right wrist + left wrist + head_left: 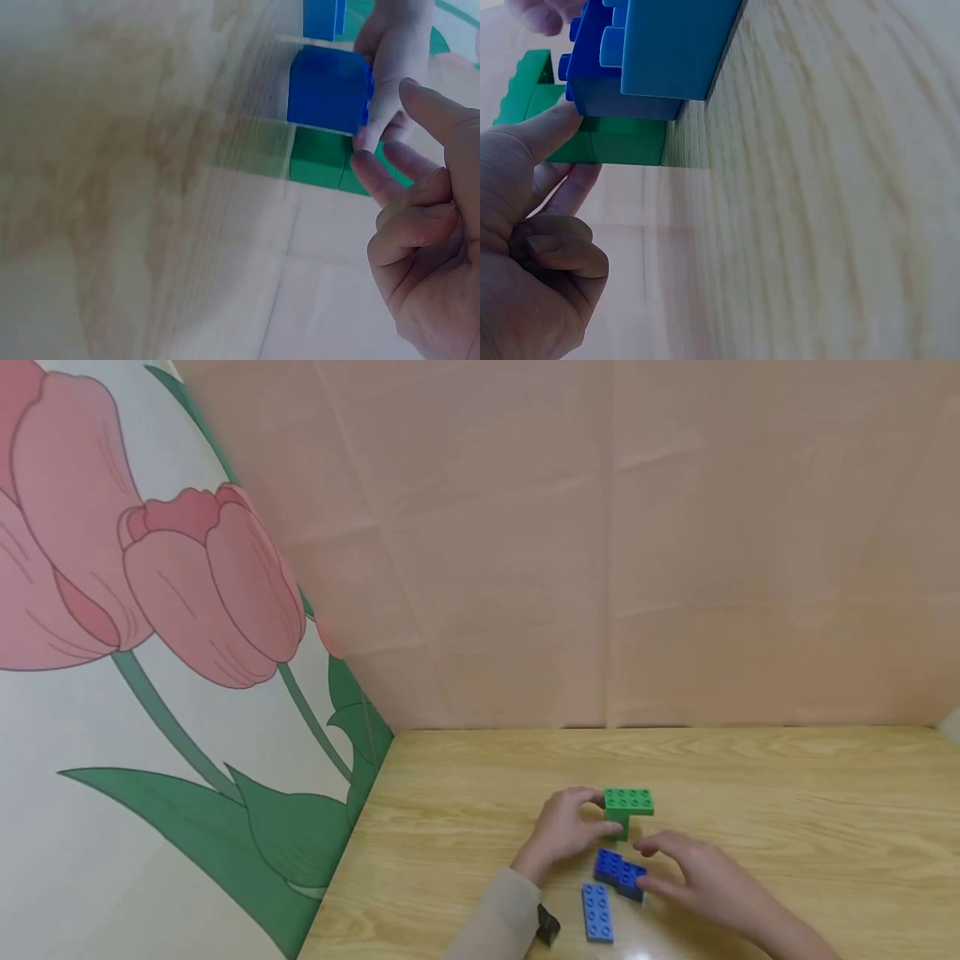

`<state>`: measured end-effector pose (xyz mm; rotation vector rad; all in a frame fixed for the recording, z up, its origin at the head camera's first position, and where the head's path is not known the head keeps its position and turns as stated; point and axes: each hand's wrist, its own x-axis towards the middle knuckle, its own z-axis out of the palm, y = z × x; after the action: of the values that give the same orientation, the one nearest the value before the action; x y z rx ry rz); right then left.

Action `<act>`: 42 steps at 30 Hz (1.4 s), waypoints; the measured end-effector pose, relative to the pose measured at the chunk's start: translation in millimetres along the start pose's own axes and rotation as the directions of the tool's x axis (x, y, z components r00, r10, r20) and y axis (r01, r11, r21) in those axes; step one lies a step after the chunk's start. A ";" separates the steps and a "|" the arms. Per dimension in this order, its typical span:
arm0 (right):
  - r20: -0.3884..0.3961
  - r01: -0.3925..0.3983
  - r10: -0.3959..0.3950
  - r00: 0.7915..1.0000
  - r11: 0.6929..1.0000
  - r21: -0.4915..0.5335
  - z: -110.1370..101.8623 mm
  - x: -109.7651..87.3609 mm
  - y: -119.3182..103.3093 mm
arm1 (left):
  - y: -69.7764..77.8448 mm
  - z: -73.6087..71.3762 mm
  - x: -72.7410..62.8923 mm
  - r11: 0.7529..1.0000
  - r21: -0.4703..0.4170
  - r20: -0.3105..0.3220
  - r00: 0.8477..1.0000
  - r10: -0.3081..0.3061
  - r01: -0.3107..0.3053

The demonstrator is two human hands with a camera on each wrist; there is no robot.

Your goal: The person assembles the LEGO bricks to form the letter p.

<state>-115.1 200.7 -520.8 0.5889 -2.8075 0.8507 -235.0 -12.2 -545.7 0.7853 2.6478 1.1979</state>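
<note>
A small green block structure point(628, 802) stands on the table, a studded brick overhanging to the right on a narrower lower part. My left hand point(562, 827) pinches its left side, thumb on the lower part and other fingers behind. Just in front lie dark blue bricks point(609, 866), two studded parts at slightly different heights. My right hand point(705, 877) hovers to their right, thumb and forefinger spread with nothing between them. In the right wrist view its fingertips point(367, 169) look close to the green blocks point(319, 157); contact is unclear. Nearer me is a lighter blue studded brick point(597, 912).
A small black object point(549, 925) shows beside the left sleeve point(498, 914) on the wood-grain table point(450, 777). Behind the table rises a pinkish cloth-like backdrop point(487, 543). A panel with painted tulips point(217, 585) borders the left side.
</note>
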 end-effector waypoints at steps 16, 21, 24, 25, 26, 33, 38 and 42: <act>0.137 -0.085 0.087 0.987 0.996 -0.016 15.5 -1.8 -5.8 | -3.7 3.0 -0.9 1.000 -0.005 -0.002 1.000 0.001 -0.001; 0.133 -0.095 0.096 0.987 0.995 -0.015 15.2 -1.4 -7.0 | -2.2 2.3 -2.1 1.000 -0.001 -0.007 1.000 0.007 -0.007; 0.111 -0.086 0.088 0.990 0.996 -0.028 14.7 -2.2 -6.7 | -2.1 2.1 -2.7 1.000 -0.005 -0.006 1.000 0.003 -0.003; 0.097 -0.076 0.079 0.992 0.997 -0.030 14.5 -2.6 -6.6 | -2.1 2.0 -3.1 1.000 -0.006 -0.005 1.000 0.000 0.000; 0.081 -0.071 0.073 0.994 0.997 -0.033 14.2 -3.1 -6.9 | -2.2 1.9 -3.4 1.000 -0.007 -0.005 1.000 -0.003 0.003; -0.029 0.023 -0.024 0.999 0.998 -0.052 9.8 -4.3 -7.6 | -1.0 1.1 -5.0 1.000 0.000 -0.009 1.000 -0.011 0.011; -0.065 0.035 -0.038 0.997 0.998 -0.047 4.8 -3.8 -10.2 | -0.6 0.6 -5.9 1.000 0.001 -0.006 1.000 -0.010 0.010; -0.099 0.014 -0.018 0.995 0.999 -0.039 0.4 -2.7 -14.7 | -0.8 0.3 -5.5 1.000 -0.004 -0.005 1.000 -0.005 0.005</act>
<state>-106.6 190.1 -514.5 0.5471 -2.7198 0.7985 -230.5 -15.2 -547.0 0.7761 2.6490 1.2044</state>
